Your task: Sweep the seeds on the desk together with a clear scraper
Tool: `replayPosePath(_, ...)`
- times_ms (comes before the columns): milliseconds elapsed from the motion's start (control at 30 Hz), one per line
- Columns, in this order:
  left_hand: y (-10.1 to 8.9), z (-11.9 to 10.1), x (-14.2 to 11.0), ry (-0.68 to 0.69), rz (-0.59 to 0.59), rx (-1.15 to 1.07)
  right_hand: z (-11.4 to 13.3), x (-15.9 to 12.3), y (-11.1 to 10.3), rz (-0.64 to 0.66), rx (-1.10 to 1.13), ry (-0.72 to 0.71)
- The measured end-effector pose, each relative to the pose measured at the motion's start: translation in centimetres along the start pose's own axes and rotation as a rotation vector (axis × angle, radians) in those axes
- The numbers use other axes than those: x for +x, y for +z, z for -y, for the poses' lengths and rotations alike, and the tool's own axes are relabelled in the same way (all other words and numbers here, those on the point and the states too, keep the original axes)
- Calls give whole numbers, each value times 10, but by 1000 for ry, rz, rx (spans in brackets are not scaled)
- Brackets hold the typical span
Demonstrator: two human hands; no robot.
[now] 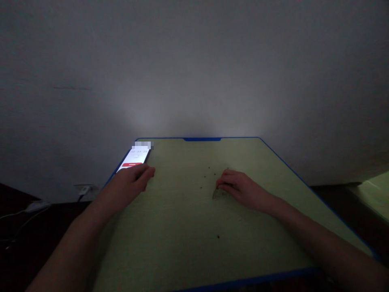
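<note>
My left hand (137,178) is at the left side of the table, beside the lower end of a lit phone (133,156). Its fingers are pressed together, and whatever they may hold is hidden. Right of the middle, my right hand (232,182) is closed in a pinch low over the tabletop. From its fingertips hangs a thin, string-like piece (214,194), too dim to name. Several tiny dark bead-like specks lie about it, including one speck (204,177) to the left of that hand and another speck (218,237) nearer to me.
The pale table (170,227) has a blue edge, and its far side is close to a grey wall (194,73). A plug (85,190) with cables is low on the left. Light falls on a pale surface (377,194) at the far right. The room is dim.
</note>
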State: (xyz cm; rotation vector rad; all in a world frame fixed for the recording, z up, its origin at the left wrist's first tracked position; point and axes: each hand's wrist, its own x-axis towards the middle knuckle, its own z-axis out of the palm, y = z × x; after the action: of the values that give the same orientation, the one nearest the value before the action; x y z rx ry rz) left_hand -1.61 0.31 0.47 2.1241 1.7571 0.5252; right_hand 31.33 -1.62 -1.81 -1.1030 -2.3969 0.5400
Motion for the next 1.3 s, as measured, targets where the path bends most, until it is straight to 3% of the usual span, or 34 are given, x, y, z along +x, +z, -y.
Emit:
replayPosePath(433,-1,-3,2,-8,9,25,16,-21,4,90,110,111)
replayPosePath(633,0,-3,2,-1,11,20,29,-44,10,85,171,192)
replayPosePath(933,-1,-4,2,16,10,30,52,-84,23,-12,178,331)
replayPosePath(1300,-5,-15,-1,-7,38,32,71,-102,33,-56,203,388)
